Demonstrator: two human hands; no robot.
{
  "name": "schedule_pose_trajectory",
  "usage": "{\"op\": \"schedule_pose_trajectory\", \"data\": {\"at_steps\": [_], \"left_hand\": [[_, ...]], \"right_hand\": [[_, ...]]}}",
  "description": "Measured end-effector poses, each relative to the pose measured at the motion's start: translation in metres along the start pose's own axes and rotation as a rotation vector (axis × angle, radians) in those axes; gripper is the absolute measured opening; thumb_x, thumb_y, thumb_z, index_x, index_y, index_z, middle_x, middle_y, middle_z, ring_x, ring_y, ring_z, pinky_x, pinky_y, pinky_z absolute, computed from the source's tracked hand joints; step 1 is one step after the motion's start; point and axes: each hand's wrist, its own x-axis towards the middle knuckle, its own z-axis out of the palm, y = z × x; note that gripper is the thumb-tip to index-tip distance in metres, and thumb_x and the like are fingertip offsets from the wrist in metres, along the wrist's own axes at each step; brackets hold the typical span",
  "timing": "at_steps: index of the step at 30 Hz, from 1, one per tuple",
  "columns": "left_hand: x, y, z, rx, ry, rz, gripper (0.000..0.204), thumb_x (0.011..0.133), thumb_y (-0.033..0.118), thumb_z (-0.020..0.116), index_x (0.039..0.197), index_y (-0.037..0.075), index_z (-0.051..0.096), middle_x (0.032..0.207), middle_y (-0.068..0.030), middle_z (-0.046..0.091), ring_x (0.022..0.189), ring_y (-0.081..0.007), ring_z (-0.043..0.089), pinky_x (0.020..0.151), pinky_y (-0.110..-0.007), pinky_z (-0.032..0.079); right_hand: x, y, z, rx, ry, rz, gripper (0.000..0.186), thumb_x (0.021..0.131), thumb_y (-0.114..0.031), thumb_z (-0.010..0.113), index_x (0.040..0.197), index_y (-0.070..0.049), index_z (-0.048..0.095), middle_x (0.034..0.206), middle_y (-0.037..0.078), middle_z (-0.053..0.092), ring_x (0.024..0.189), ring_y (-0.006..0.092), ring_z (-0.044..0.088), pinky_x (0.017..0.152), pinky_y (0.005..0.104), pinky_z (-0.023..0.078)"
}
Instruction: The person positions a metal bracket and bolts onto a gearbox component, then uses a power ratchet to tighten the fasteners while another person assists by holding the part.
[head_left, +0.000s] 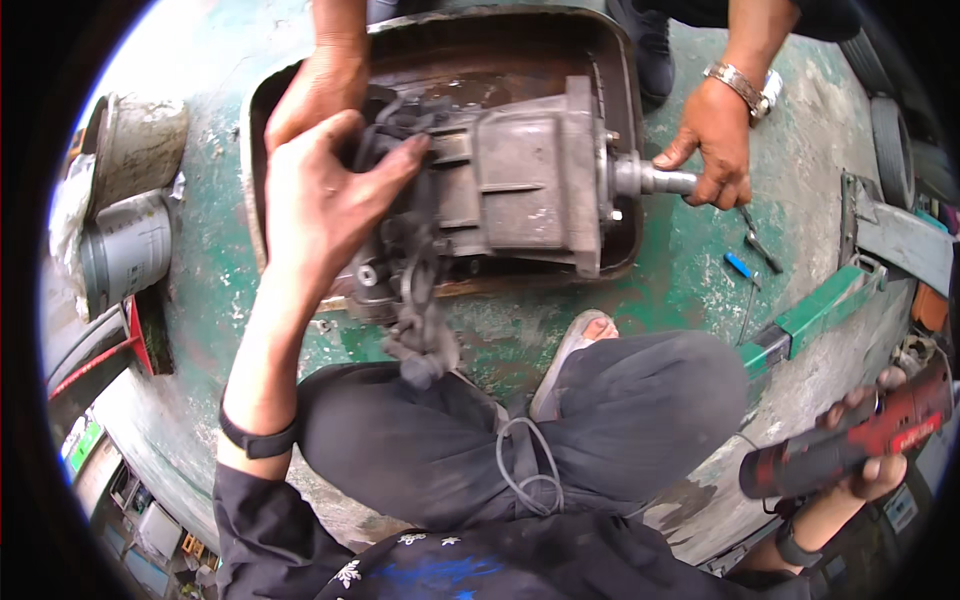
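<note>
My left hand grips a dark, greasy metal assembly at the left end of a grey gearbox housing; its lower part hangs over the pan rim, blurred. The housing lies in a brown metal pan. My right hand, at lower right, is closed around a red-and-black power tool. A co-worker's left hand reaches in beside mine, fingertips partly hidden, and their right hand holds the steel shaft protruding from the housing's right side.
A blue-handled tool and a dark tool lie right of the pan. A green steel bar and grey tyres are at right, stained buckets at left. My folded legs are below the pan.
</note>
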Motion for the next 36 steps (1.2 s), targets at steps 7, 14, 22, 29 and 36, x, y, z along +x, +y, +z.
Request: {"op": "schedule_pose_trajectory", "data": {"at_steps": [7,14,22,29,36], "left_hand": [[0.006,0.009,0.014,0.167,0.096,-0.06,0.054,0.081,0.027,0.078,0.116,-0.011,0.063,0.097,-0.0131,0.07,0.092,-0.0142,0.062,0.087,-0.027,0.046],[-0.012,-0.004,0.008,0.0,0.313,-0.278,0.036,0.089,0.033,0.071,0.107,0.002,0.072,0.071,0.0032,0.062,0.051,0.0002,0.042,0.046,-0.018,0.028],[-0.113,-0.016,-0.043,-1.07,0.349,-0.526,0.037,0.099,0.025,0.048,0.12,-0.006,0.054,0.067,-0.0006,0.042,0.053,-0.008,0.034,0.052,-0.023,0.028],[-0.204,-0.038,-0.044,-1.391,0.405,-0.645,0.042,0.086,0.019,0.049,0.121,-0.003,0.044,0.078,-0.0048,0.047,0.049,-0.0133,0.042,0.052,-0.029,0.032],[-0.253,-0.053,-0.014,-1.635,0.015,-1.024,0.054,0.064,0.017,0.053,0.114,-0.002,0.046,0.078,-0.0152,0.051,0.037,-0.0178,0.037,0.039,-0.032,0.032]], "right_hand": [[0.061,0.088,-0.115,-0.294,0.355,0.106,0.063,0.06,-0.009,0.063,0.119,0.004,0.047,0.105,0.028,0.064,0.086,0.0374,0.067,0.079,0.0467,0.057],[0.184,0.201,-0.186,-0.737,0.443,0.279,0.028,0.058,-0.01,0.069,0.084,-0.001,0.061,0.071,0.007,0.06,0.054,0.0163,0.052,0.052,0.0315,0.043],[0.314,0.246,-0.238,-1.543,0.562,0.068,0.052,0.062,-0.02,0.069,0.11,-0.002,0.064,0.102,0.022,0.068,0.1,0.0382,0.065,0.09,0.0421,0.049],[0.328,0.261,-0.236,-1.665,0.419,0.112,0.049,0.065,-0.026,0.08,0.102,0.004,0.066,0.095,0.024,0.069,0.094,0.0377,0.067,0.087,0.0418,0.05],[0.301,0.241,-0.185,-1.975,0.431,0.045,0.054,0.077,-0.041,0.071,0.11,0.001,0.066,0.111,0.023,0.066,0.108,0.0385,0.062,0.092,0.046,0.048]]}}
